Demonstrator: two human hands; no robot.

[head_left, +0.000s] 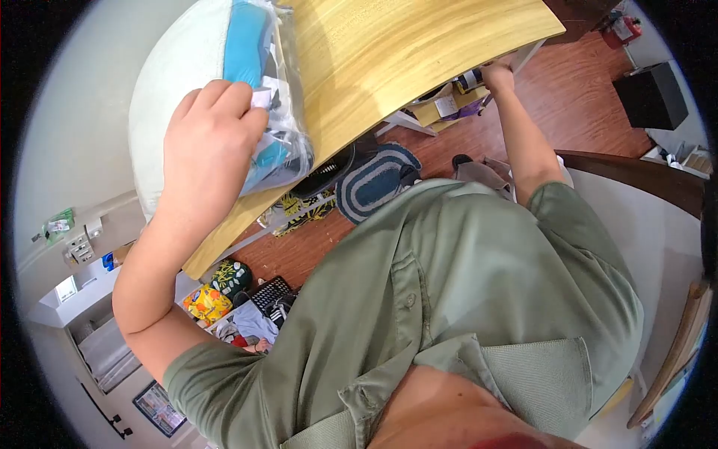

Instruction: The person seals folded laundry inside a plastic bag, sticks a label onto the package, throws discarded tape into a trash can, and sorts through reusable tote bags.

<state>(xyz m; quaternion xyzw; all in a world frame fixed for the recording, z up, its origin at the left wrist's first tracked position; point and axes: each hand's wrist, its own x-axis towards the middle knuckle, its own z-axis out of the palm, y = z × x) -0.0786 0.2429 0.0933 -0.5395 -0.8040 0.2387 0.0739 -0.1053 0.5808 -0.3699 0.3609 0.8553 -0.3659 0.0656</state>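
Note:
My left hand [217,127] is at the table's left end, its fingers curled closed on a clear plastic bag [288,142]. Through the plastic show blue, white and dark items that I cannot make out one by one. Against the bag lies a large, rounded white bundle with a blue band [243,45]. My right hand [497,75] reaches to the underside of the wooden tabletop [389,52], by a small shelf [441,112] holding papers and small dark items. Its fingers are mostly hidden, so their grip does not show.
A blue-and-white oval rug [378,183] lies on the reddish wood floor. Below the table's left end are patterned bundles [208,303] and a pile of clothes [254,322]. A black box [651,97] and a fire extinguisher [622,31] stand at the far right.

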